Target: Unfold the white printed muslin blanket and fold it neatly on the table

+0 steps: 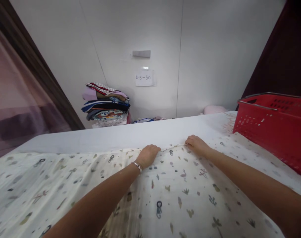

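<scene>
A white cloth (pixel 175 191) printed with small plants and animals lies spread over the table before me, with soft wrinkles on its left part. My left hand (pixel 148 155), with a bracelet at the wrist, is closed on the cloth's far edge near the middle. A short way to the right, my right hand (pixel 196 145) pinches the same edge. Between the two hands the edge runs nearly straight and is slightly raised. The fingertips of both hands are partly hidden.
A red plastic basket (pixel 274 132) with a metal handle stands at the right on the white table (pixel 111 138). Behind the table is a stack of folded fabrics (pixel 107 105). A paper reading 45-50 (pixel 144 78) hangs on the wall. Curtains (pixel 29 89) flank both sides.
</scene>
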The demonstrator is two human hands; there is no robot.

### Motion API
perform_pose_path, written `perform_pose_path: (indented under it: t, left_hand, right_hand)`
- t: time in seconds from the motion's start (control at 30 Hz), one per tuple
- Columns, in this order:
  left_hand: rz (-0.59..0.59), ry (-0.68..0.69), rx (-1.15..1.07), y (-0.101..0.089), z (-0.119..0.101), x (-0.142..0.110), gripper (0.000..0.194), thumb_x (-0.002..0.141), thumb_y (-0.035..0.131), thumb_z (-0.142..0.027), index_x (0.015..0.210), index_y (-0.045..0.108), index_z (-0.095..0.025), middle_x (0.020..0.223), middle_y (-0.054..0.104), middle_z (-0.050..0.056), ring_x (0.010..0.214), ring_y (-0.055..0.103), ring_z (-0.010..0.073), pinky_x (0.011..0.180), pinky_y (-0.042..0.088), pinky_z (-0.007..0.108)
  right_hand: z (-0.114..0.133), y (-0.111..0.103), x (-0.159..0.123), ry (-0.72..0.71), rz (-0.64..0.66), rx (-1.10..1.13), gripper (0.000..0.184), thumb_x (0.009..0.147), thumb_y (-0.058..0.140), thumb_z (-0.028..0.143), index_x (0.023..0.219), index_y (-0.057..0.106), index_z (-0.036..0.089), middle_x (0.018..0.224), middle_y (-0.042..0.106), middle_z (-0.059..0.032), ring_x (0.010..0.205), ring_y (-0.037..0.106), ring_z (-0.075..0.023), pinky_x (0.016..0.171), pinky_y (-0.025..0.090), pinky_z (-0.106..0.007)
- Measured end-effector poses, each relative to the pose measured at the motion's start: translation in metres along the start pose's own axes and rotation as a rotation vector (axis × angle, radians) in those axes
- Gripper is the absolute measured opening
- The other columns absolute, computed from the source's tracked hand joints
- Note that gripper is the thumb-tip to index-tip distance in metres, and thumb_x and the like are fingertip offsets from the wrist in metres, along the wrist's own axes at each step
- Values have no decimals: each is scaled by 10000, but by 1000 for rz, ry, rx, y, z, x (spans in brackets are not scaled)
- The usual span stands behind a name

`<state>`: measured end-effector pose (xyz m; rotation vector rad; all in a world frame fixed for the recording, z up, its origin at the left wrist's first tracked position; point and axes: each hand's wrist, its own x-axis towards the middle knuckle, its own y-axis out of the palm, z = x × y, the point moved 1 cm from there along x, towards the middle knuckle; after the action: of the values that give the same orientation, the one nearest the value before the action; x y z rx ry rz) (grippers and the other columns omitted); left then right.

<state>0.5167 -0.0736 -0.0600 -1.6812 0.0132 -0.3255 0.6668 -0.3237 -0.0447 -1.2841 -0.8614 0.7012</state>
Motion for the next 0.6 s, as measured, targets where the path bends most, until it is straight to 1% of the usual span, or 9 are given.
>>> perform_pose_path:
  t: [0.07,0.13,0.17,0.23,0.3,0.37,0.5,0.6]
  left_hand:
    - [-7,-48,-63,-1,2,2,241,884,393,-202,1025,589,-190,1002,628,65,966,534,178,885,404,313]
    - [8,-140,-113,-3,3,6,249,891,389,-238,1002,608,-194,993,633,54,958,540,168,879,409,291]
    - [22,-194,-124,-4,3,10,256,891,388,-246,998,614,-195,996,634,53,957,542,167,873,412,286]
    - [49,-291,-122,-5,2,17,268,886,385,-245,997,624,-196,1010,633,56,966,542,177,854,419,291]
    - [66,-352,-109,-7,1,25,270,874,393,-241,984,635,-195,1025,626,67,971,542,192,822,429,301]
    - [82,-396,-103,-7,0,31,253,854,419,-243,950,649,-196,1032,618,74,979,541,203,794,434,303]
    - [121,-473,-108,-11,4,34,212,810,483,-294,873,661,-196,1032,617,72,962,556,213,749,442,300]
    - [157,-509,-118,-16,13,31,263,825,455,-363,838,660,-199,999,638,69,913,580,207,714,447,293]
  right_hand:
    - [2,0,-3,-21,-7,-20,218,875,432,206,843,644,165,905,610,-83,895,499,-204,797,368,-300]
    - [4,-2,-5,-10,-12,-14,229,887,416,213,833,632,158,912,611,-81,900,498,-203,797,359,-295]
    - [6,-2,-4,21,-14,-6,233,890,408,214,834,626,157,918,613,-81,904,501,-202,797,356,-292]
    - [9,-3,1,133,8,4,242,897,388,215,834,616,161,916,618,-80,890,517,-196,773,354,-282]
    - [10,-2,8,243,59,1,248,898,378,214,827,611,166,900,623,-82,845,539,-190,724,352,-274]
    - [10,1,16,295,103,-10,234,888,389,204,816,608,164,896,627,-89,810,555,-190,686,345,-271]
    - [8,6,25,308,137,-16,200,854,413,153,806,607,151,896,628,-107,812,566,-198,671,340,-267]
    - [5,8,23,305,153,3,214,858,397,161,845,611,151,934,626,-108,830,562,-193,669,352,-260]
